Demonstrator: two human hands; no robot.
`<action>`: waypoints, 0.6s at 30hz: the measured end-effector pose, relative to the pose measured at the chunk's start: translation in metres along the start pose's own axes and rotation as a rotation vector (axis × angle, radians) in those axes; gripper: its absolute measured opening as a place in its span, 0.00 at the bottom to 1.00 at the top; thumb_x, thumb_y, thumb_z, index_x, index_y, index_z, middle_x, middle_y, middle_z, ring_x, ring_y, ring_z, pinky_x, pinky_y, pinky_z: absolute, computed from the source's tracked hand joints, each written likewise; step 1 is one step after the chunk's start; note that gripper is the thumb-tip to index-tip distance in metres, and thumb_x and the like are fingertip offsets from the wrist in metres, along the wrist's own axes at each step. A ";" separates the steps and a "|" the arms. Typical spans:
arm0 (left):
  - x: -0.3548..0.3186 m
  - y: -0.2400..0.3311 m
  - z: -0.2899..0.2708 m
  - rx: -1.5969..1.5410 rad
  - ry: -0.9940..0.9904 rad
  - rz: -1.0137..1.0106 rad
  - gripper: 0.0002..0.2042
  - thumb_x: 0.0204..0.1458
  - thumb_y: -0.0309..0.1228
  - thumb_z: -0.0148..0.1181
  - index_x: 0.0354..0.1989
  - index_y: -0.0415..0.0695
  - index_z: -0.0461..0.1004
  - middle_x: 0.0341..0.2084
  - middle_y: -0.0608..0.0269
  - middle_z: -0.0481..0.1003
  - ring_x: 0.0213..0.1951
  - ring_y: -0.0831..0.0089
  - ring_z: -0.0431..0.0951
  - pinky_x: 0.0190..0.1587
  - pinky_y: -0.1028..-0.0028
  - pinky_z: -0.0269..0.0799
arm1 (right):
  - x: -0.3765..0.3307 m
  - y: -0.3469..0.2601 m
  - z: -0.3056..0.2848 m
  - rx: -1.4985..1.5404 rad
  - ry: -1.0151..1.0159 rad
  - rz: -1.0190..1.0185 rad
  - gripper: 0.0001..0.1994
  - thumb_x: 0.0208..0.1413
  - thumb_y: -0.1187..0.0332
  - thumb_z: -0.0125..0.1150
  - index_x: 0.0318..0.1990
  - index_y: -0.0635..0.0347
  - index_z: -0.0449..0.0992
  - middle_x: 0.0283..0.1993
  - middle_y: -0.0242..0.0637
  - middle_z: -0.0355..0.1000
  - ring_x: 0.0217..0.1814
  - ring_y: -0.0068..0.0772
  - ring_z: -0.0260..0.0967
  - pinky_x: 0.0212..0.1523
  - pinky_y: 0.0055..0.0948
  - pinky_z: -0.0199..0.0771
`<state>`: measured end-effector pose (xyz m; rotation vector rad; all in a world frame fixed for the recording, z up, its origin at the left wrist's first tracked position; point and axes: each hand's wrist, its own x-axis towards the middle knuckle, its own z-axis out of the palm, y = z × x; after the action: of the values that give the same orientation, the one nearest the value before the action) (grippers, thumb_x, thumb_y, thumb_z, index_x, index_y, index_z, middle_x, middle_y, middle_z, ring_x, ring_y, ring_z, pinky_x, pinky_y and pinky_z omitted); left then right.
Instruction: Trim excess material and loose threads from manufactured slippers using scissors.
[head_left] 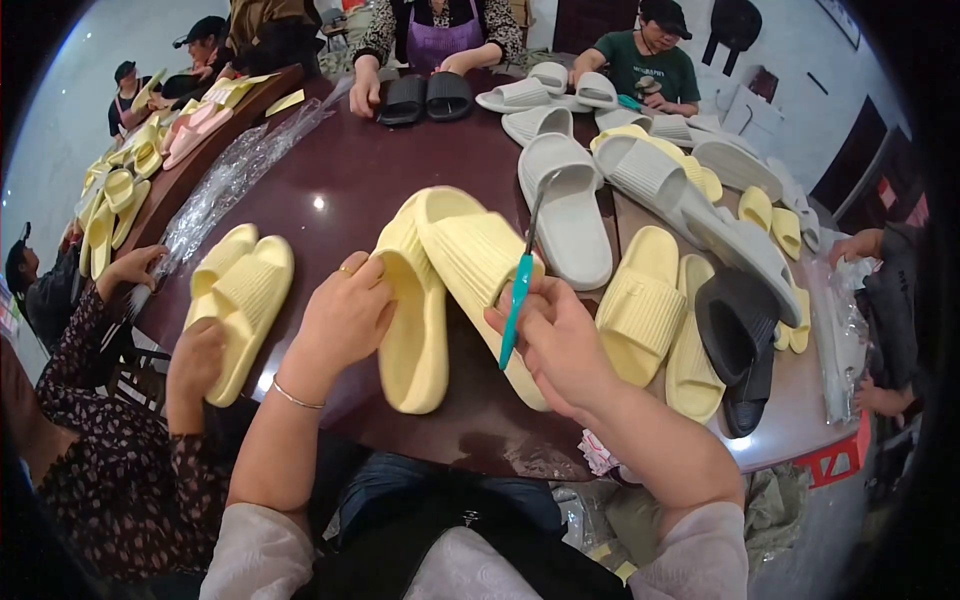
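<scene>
Two ribbed yellow slippers stand over the table in front of me. My left hand (345, 310) is closed on the strap edge of the left yellow slipper (415, 345). The right yellow slipper (462, 240) leans against it at the top, tilted to the right. My right hand (555, 335) is closed round a teal-handled tool (518, 300) with a long thin metal end pointing up. Its fingers also meet the strap side of the right slipper, but whether they grip it is hidden.
Grey slippers (567, 215), more yellow slippers (642, 300) and black slippers (740, 330) crowd the right of the dark red table (330, 190). Left, a co-worker's hand (197, 360) touches another yellow pair (245, 290). Opposite, a co-worker handles black slippers (425, 98). Clear plastic (230, 190) lies along the left.
</scene>
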<state>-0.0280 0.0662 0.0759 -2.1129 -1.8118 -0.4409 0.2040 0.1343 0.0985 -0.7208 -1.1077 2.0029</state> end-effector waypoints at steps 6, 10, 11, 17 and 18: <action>-0.002 0.007 0.007 -0.058 0.175 -0.089 0.13 0.45 0.34 0.62 0.36 0.41 0.71 0.36 0.53 0.70 0.40 0.54 0.73 0.42 0.63 0.70 | 0.011 0.008 0.002 -0.202 -0.056 0.055 0.18 0.58 0.75 0.52 0.51 0.70 0.55 0.45 0.39 0.65 0.48 0.30 0.68 0.54 0.28 0.68; 0.003 0.028 0.005 -0.245 0.068 -0.299 0.24 0.47 0.41 0.61 0.50 0.42 0.67 0.37 0.49 0.71 0.39 0.50 0.73 0.40 0.61 0.71 | 0.031 0.020 0.008 -0.212 -0.023 0.006 0.17 0.58 0.75 0.52 0.51 0.70 0.55 0.44 0.40 0.67 0.47 0.29 0.69 0.51 0.25 0.69; 0.004 0.029 0.007 -0.231 0.032 -0.294 0.28 0.47 0.44 0.61 0.54 0.43 0.65 0.36 0.47 0.71 0.39 0.49 0.73 0.40 0.60 0.71 | 0.035 0.021 0.008 -0.202 -0.004 -0.019 0.17 0.59 0.75 0.52 0.51 0.70 0.55 0.44 0.41 0.67 0.46 0.29 0.69 0.50 0.25 0.69; 0.013 0.036 0.005 -0.298 -0.266 -0.318 0.36 0.48 0.53 0.57 0.62 0.44 0.58 0.35 0.43 0.73 0.39 0.48 0.74 0.40 0.58 0.70 | 0.036 0.016 -0.002 -0.413 -0.104 0.039 0.14 0.58 0.73 0.54 0.48 0.66 0.58 0.43 0.44 0.69 0.41 0.27 0.70 0.43 0.25 0.72; 0.015 0.034 0.016 -0.276 -0.248 -0.283 0.36 0.48 0.54 0.56 0.61 0.44 0.58 0.35 0.43 0.73 0.39 0.48 0.74 0.40 0.58 0.70 | 0.031 0.015 -0.007 -0.410 -0.105 0.011 0.14 0.57 0.73 0.54 0.47 0.65 0.59 0.42 0.43 0.69 0.38 0.26 0.70 0.40 0.25 0.72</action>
<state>0.0082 0.0817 0.0662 -2.1730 -2.3268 -0.5449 0.1864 0.1569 0.0784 -0.8334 -1.6061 1.8570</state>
